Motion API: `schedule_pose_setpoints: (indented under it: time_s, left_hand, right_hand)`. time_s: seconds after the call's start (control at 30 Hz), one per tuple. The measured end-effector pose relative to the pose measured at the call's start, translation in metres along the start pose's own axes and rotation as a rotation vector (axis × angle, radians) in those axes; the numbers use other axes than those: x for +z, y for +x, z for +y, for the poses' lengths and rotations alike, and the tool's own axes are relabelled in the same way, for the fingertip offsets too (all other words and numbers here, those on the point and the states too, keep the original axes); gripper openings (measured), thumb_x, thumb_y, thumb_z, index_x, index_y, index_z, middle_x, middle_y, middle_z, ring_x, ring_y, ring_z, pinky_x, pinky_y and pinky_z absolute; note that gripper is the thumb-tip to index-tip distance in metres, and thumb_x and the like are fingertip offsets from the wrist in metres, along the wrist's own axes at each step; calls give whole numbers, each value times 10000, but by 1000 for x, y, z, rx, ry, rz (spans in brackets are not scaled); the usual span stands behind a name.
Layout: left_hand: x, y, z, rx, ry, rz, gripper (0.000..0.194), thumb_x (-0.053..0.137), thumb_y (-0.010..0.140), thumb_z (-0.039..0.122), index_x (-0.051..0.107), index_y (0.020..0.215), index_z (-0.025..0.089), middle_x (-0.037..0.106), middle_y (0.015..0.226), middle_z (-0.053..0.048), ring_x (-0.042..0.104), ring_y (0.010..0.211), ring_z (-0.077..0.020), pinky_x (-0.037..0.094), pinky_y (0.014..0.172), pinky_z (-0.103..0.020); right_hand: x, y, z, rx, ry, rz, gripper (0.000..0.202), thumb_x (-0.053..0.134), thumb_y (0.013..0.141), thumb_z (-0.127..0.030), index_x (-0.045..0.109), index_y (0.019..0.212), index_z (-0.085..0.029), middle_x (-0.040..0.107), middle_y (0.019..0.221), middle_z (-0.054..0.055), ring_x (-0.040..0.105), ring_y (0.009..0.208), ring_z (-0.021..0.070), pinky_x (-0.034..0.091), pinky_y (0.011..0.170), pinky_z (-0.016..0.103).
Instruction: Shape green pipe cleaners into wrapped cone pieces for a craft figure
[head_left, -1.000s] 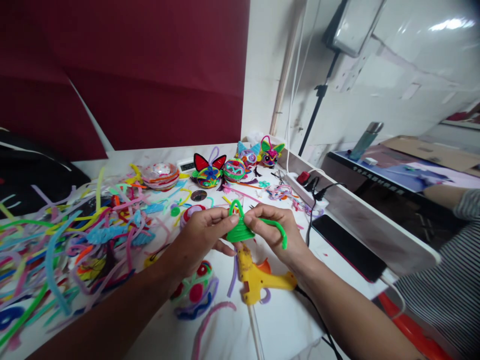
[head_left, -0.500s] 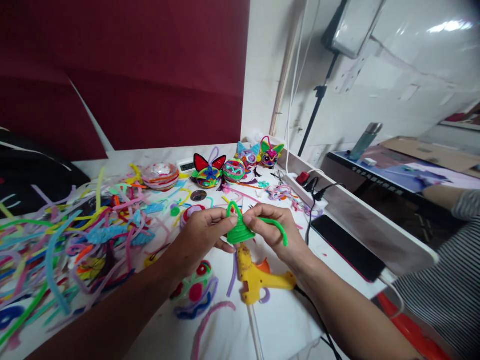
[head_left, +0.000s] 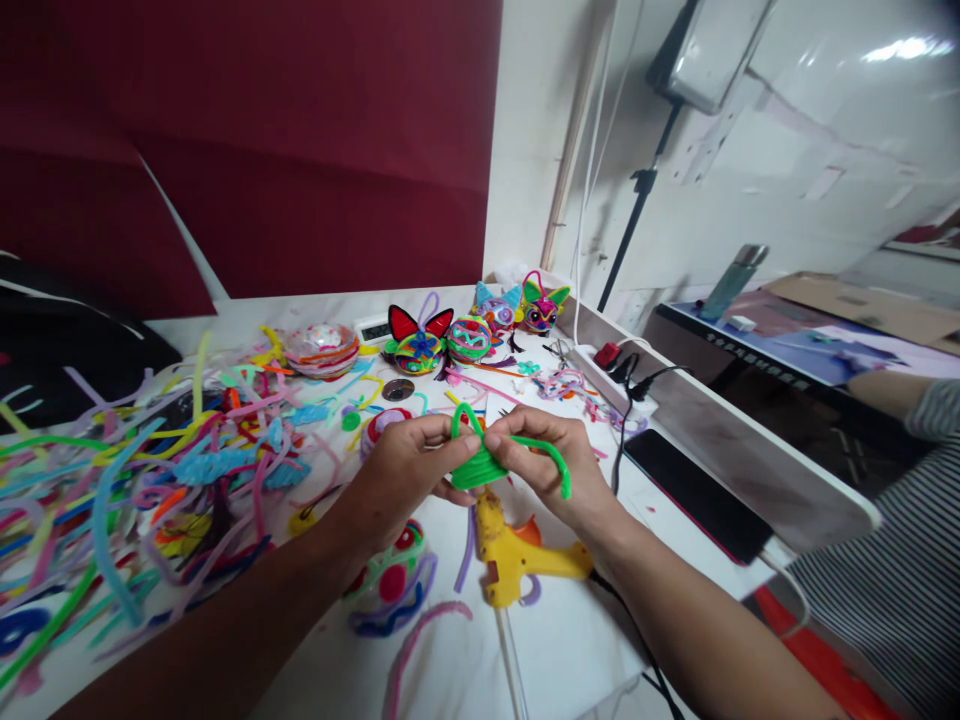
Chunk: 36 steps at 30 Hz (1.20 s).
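Both hands meet over the white table around a green pipe cleaner (head_left: pixel 477 470), bent into layered rows with a pointed loop on top. My left hand (head_left: pixel 420 452) pinches the layered part from the left, thumb in front. On the right, my right hand (head_left: pixel 551 455) grips the same pipe cleaner between thumb and fingers, and its loose tail curls down across that hand. Just below lies a yellow glue gun (head_left: pixel 514 555) with a clear glue stick. A decorated ball (head_left: pixel 390 585) with red dots and a blue zigzag sits under my left forearm.
Many coloured pipe cleaners (head_left: pixel 172 470) cover the table's left side. Several finished decorated balls (head_left: pixel 418 345) stand at the back. A power strip (head_left: pixel 619 380) and a phone (head_left: pixel 697 495) lie along the right edge. A person in a striped top (head_left: pixel 885 570) is at the far right.
The green pipe cleaner has tilted slightly and moved a little left between my hands. Its loose tail bends somewhat differently. Both hands keep their hold.
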<state>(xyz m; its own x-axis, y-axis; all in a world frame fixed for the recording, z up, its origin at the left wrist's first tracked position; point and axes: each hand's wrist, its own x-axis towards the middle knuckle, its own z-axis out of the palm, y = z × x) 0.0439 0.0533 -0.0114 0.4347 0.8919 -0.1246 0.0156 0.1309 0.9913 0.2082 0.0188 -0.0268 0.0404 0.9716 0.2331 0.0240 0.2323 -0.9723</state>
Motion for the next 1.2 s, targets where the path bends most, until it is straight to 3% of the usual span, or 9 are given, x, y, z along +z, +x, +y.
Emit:
schedule_pose_setpoints:
  time_s: [0.23,0.6,0.8,0.9,1.0,1.13,1.2]
  left_hand:
    - [-2,0,1,24,17,-14,220,719,730,353,689,839,164,646,723,14,618,634,-117,562,510,-205]
    - [-9,-2,5,119,-17,-254,131,702,758,284,678,806,164,644,677,27,585,596,-85,491,554,-172]
    - [-7,-3,5,144,32,-161,104,685,755,261,674,793,165,633,699,21,577,631,-97,464,576,-183]
    - [-7,-3,5,169,103,-68,113,688,743,271,649,769,168,600,659,39,546,589,-86,441,550,-175]
    - [-6,-3,6,164,132,11,152,692,733,298,621,776,171,588,637,45,561,587,-100,467,559,-192]
    - [-5,-2,8,194,148,103,163,653,759,330,603,778,176,578,629,45,575,595,-118,516,595,-229]
    - [-5,-3,8,217,180,129,148,635,769,320,591,768,178,557,610,51,559,582,-115,516,596,-230]
  right_hand:
    - [-3,2,4,69,178,-85,87,706,748,-236,677,764,-156,621,678,-14,540,621,92,420,610,205]
    - [-7,3,1,156,263,-211,101,693,743,-254,658,723,-162,592,628,-27,502,570,87,389,561,209]
    - [-5,6,1,150,352,-207,97,709,714,-229,651,752,-160,592,652,-19,520,603,95,413,609,227]
    - [-6,8,-1,95,319,-122,179,733,702,-262,636,825,-174,587,673,-19,534,614,102,426,606,235]
    - [-8,7,-5,-71,136,25,271,752,689,-262,613,912,-198,604,771,-4,571,695,126,459,651,261]
    - [-6,2,-8,-509,-316,372,291,749,692,-211,624,955,-215,606,957,55,573,917,206,449,816,367]
    - [-3,-2,-7,-688,-514,504,204,731,713,-168,651,894,-217,614,902,57,568,894,217,430,820,393]
